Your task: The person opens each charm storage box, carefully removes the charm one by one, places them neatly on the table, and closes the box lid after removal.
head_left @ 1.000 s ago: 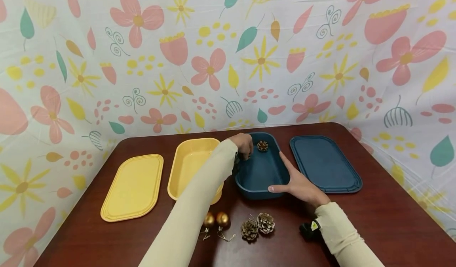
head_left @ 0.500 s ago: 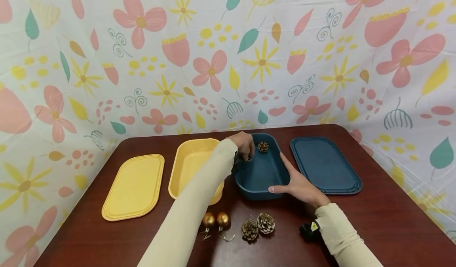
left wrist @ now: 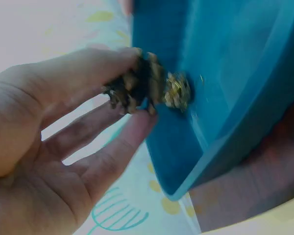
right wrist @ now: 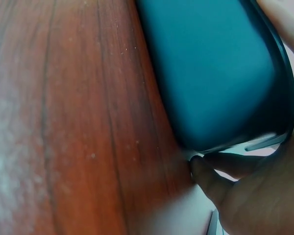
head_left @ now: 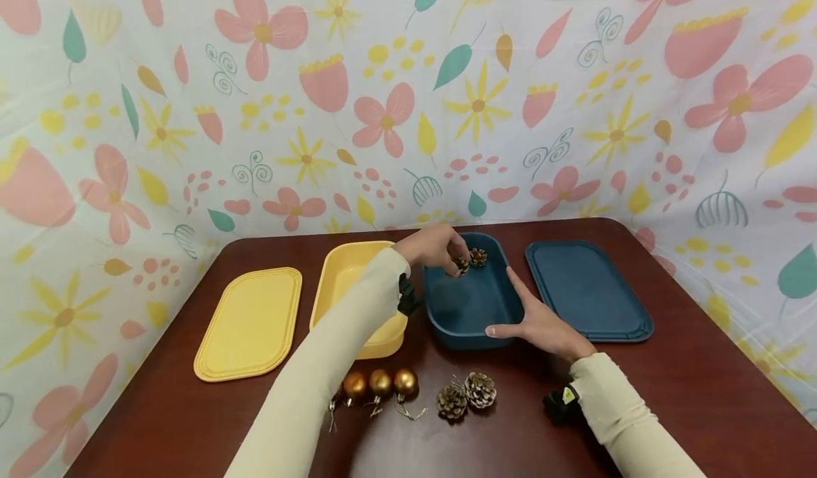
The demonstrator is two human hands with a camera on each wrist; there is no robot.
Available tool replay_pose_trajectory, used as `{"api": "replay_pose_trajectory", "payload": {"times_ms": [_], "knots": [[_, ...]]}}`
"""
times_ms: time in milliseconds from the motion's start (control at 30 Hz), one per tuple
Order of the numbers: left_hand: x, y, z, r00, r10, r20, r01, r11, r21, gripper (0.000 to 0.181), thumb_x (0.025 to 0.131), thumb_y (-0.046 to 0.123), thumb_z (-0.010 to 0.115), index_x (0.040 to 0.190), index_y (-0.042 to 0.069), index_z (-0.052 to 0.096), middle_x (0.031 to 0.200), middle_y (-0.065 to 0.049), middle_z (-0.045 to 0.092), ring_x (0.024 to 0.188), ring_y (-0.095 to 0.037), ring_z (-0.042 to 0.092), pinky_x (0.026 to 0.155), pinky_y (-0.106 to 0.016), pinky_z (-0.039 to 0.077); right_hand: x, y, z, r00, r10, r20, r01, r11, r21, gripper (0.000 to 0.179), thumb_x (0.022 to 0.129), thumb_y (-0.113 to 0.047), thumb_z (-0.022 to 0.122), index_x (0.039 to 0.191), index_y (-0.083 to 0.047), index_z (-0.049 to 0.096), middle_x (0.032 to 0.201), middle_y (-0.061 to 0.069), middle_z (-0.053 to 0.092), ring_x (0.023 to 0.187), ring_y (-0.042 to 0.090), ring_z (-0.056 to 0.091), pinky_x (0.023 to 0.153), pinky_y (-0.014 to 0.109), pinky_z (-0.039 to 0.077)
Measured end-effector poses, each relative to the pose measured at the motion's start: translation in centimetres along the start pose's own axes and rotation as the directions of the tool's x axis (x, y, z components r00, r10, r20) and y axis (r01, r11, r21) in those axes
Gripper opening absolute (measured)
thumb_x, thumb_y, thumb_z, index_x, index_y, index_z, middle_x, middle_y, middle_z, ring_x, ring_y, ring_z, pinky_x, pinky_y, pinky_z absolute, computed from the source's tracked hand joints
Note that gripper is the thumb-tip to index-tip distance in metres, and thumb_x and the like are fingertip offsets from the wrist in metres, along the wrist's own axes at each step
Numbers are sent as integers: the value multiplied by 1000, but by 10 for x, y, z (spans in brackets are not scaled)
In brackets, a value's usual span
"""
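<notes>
My left hand [head_left: 439,247] pinches a pine cone [head_left: 461,266] over the far left part of the blue box [head_left: 469,308]. In the left wrist view, thumb and fingers hold the dark, blurred pine cone [left wrist: 137,85]. A second pine cone [head_left: 478,257] lies in the box's far end, close beside the held one. My right hand [head_left: 542,325] is spread against the box's near right corner, thumb at the near rim and fingers along the right side. In the right wrist view, my right hand [right wrist: 264,191] touches the blue box [right wrist: 215,73]; some fingers are hidden.
A yellow box [head_left: 383,336] stands to the left, with a yellow lid [head_left: 250,322] farther left. The blue lid [head_left: 587,290] lies right of the blue box. In front lie several gold and copper baubles [head_left: 380,384] and two pine cones [head_left: 452,401], [head_left: 480,390].
My left hand has lifted from the box's left side and moved right with the pine cone, nearer the second cone. More baubles show beside the sleeve. My right hand stays on the box.
</notes>
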State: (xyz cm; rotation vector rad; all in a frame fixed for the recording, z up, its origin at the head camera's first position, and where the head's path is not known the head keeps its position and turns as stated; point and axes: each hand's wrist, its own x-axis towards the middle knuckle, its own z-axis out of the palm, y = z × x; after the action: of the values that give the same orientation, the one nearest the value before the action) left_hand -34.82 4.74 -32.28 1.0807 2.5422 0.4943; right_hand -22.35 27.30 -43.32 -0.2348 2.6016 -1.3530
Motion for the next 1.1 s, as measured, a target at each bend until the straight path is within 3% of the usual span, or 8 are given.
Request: {"api": "replay_pose_trajectory", "payload": {"times_ms": [167, 367, 567, 667, 800, 900, 1000, 1100], "knots": [[-15, 13, 5, 991, 100, -84, -109, 988, -109, 32, 88, 20, 79, 120, 22, 74, 125, 2, 70, 117, -16, 64, 91, -26, 57, 0, 1, -7, 1000, -5, -4, 5, 1000, -12, 117, 87, -42, 76, 161, -31, -15, 171, 12, -12, 154, 52, 2, 111, 79, 19], [-39, 31, 24, 964, 257, -64, -264, 944, -196, 37, 90, 21, 77, 126, 19, 71, 125, 1, 70, 106, -10, 71, 83, -18, 58, -2, 1, -11, 1000, -1, 19, 2, 1000, -30, 120, 87, -45, 75, 160, -29, -18, 170, 13, -15, 152, 55, 2, 108, 80, 23], [-56, 43, 41, 927, 374, -45, -375, 906, -196, 37, 90, 19, 76, 126, 15, 70, 122, 1, 72, 100, -1, 70, 83, -13, 57, -2, -2, -15, 999, -11, 32, 12, 998, -56, 123, 86, -47, 76, 159, -28, -21, 169, 15, -16, 151, 56, 7, 106, 77, 32], [-61, 48, 51, 903, 429, -27, -426, 885, -188, 37, 90, 20, 77, 126, 16, 70, 122, 2, 72, 100, 2, 69, 84, -13, 57, -3, 0, -16, 999, -38, 38, 40, 997, -71, 117, 90, -35, 73, 160, -24, -20, 169, 15, -18, 149, 55, 16, 100, 65, 42], [-64, 56, 65, 876, 482, 9, -474, 865, -164, 38, 89, 21, 77, 127, 18, 70, 123, 4, 72, 99, 6, 68, 85, -11, 55, -4, 3, -15, 997, -71, 39, 74, 993, -88, 111, 92, -28, 69, 160, -23, -19, 169, 15, -18, 145, 54, 28, 94, 52, 46], [-65, 61, 74, 864, 501, 54, -491, 862, -126, 39, 90, 22, 77, 128, 19, 69, 123, 4, 73, 96, 8, 67, 85, -8, 53, -4, 3, -13, 996, -82, 34, 85, 992, -89, 113, 92, -36, 71, 161, -23, -18, 169, 16, -16, 145, 54, 29, 97, 57, 48], [-64, 66, 82, 855, 509, 99, -501, 860, -98, 40, 90, 23, 77, 129, 19, 69, 123, 4, 73, 93, 10, 67, 85, -6, 52, -3, 2, -12, 996, -92, 23, 93, 991, -98, 115, 91, -41, 72, 161, -20, -16, 169, 16, -18, 151, 53, 17, 105, 70, 38], [-63, 71, 88, 845, 520, 125, -514, 854, -83, 40, 90, 22, 77, 129, 17, 69, 124, 2, 72, 94, 10, 68, 84, -5, 52, -2, -1, -13, 995, -98, 4, 97, 986, -136, 116, 90, -44, 73, 162, -15, -13, 168, 14, -22, 154, 49, -10, 112, 80, 14]]}}
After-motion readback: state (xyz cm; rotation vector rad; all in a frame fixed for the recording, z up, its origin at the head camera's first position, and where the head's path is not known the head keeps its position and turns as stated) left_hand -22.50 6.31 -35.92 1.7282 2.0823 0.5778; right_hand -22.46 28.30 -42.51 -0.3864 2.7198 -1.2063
